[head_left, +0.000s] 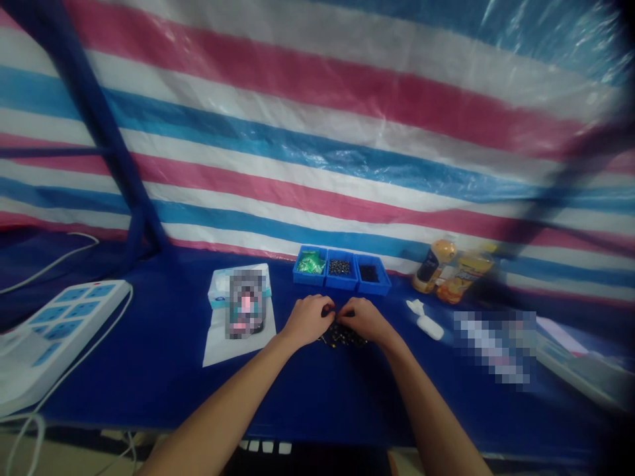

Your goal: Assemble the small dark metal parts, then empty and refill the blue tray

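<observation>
My left hand (308, 318) and my right hand (366, 320) are close together over the middle of the table, fingertips almost meeting. Both have their fingers curled in a pinch, and whatever lies between them is too small and dark to name. Just below the fingertips is a loose pile of small black pieces (347, 335) with some shiny bits. Behind the hands stand three joined blue bins: the left bin (301, 278) holds green packets, the middle bin (341, 283) small dark metallic pieces, the right bin (374, 288) black pieces.
At left are a white power strip (74, 330) with cables and a tissue box (218, 291) with a blurred-out item leaning on it over white paper (218, 344). At right are an orange drink bottle (433, 266), a snack bag (461, 276) and a white earbud case (430, 328).
</observation>
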The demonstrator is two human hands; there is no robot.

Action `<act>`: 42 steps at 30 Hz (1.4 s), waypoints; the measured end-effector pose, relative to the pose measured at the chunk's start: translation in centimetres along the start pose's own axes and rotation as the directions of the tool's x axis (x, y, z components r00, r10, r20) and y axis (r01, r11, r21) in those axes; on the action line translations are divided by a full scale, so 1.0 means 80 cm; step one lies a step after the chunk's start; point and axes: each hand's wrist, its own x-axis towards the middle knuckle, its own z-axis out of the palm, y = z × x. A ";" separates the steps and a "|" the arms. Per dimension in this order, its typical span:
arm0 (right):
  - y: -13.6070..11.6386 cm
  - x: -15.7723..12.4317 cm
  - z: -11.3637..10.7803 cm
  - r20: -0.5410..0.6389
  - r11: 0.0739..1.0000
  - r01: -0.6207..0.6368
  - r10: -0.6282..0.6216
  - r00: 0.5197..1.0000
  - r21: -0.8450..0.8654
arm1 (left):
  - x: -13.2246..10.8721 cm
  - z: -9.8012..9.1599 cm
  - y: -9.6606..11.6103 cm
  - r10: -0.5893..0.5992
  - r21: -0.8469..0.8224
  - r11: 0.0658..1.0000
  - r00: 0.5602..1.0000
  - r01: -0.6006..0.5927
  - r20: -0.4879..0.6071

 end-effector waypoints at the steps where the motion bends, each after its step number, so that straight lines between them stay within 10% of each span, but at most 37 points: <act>1: 0.000 0.001 0.000 -0.012 1.000 -0.010 0.010 1.000 -0.008 | 0.000 -0.001 0.001 -0.002 0.009 1.000 1.000 0.002 -0.010; 6: 0.002 -0.002 -0.002 -0.123 0.986 -0.085 0.103 0.987 0.147 | 0.000 -0.010 0.009 -0.004 0.088 0.996 0.990 0.017 -0.138; 18: 0.006 -0.002 -0.002 -0.228 0.803 0.013 0.154 0.961 0.596 | 0.004 -0.011 0.011 0.068 -0.042 0.997 0.996 -0.070 -0.062; 42: -0.006 -0.004 -0.004 -0.098 0.797 -0.063 0.152 0.984 0.601 | 0.004 -0.025 0.022 0.007 -0.395 0.917 0.990 -0.062 -0.139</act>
